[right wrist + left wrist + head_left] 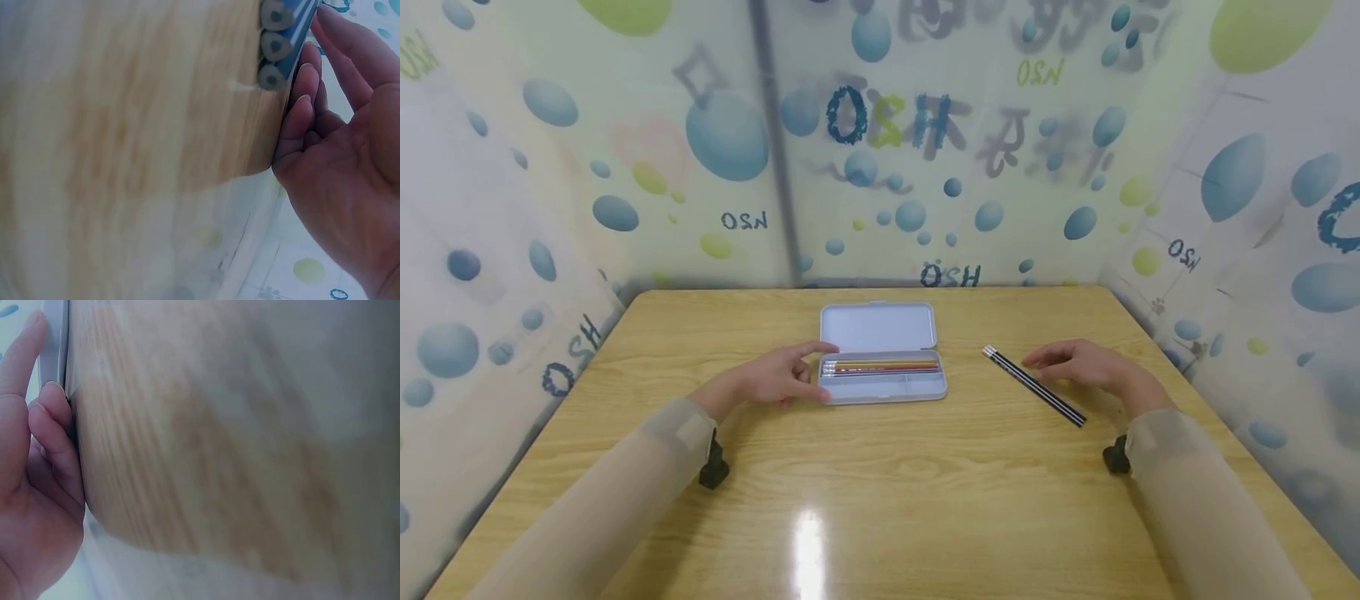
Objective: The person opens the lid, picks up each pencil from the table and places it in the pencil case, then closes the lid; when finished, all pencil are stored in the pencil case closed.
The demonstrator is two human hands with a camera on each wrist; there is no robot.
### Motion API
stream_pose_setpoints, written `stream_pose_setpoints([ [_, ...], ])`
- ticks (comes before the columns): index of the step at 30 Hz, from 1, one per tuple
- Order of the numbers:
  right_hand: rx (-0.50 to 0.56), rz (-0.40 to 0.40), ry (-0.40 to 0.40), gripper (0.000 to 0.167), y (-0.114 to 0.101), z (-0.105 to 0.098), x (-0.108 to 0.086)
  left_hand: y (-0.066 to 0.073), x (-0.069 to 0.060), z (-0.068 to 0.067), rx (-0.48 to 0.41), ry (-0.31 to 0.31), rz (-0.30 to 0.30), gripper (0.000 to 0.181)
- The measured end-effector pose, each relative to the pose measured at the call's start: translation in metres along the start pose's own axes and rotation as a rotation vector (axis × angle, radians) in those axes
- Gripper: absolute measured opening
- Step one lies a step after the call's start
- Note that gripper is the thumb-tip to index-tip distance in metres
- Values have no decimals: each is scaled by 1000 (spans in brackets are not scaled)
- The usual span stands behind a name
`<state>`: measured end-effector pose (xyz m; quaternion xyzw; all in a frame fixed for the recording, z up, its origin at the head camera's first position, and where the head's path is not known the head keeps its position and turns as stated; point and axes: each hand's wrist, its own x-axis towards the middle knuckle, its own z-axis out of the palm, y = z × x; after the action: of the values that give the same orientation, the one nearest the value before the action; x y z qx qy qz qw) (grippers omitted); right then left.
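Observation:
In the head view, an opened pale pencil case (pixel 868 389) lies mid-table with its lid (pixel 877 325) folded back. Several pencils (pixel 887 367), with yellow, red and dark barrels, fill its rear compartment. My left hand (pixel 778 375) holds the case's left end, index finger at the rear corner and thumb at the front one; its other fingers are curled. To the right, black striped pencils (pixel 1037 387) lie slanted side by side; three ends show in the right wrist view. Beside them hovers my right hand (pixel 1082 364), thumb and index apart; whether it touches them I cannot tell.
The wooden table (pixel 880 500) reaches the patterned curtain (pixel 880 208) at the back and sides. A small divided compartment (pixel 925 386) sits at the case's front right. Dark wrist devices (pixel 713 467) are worn under both sleeves.

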<state>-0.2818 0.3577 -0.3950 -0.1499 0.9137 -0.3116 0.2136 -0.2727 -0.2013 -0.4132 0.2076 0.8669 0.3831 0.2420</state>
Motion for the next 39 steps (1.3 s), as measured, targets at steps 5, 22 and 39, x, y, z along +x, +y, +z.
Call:
stream_pose_setpoints([
  [5,11,7,-4,48,0,0,1,1,-1,0,1,5,6,89],
  [22,-41,4,46,44,0,2,0,0,-1,2,4,-2,-1,89],
  [39,0,23,47,49,1,2,0,1,-1,1,5,4,-5,88],
])
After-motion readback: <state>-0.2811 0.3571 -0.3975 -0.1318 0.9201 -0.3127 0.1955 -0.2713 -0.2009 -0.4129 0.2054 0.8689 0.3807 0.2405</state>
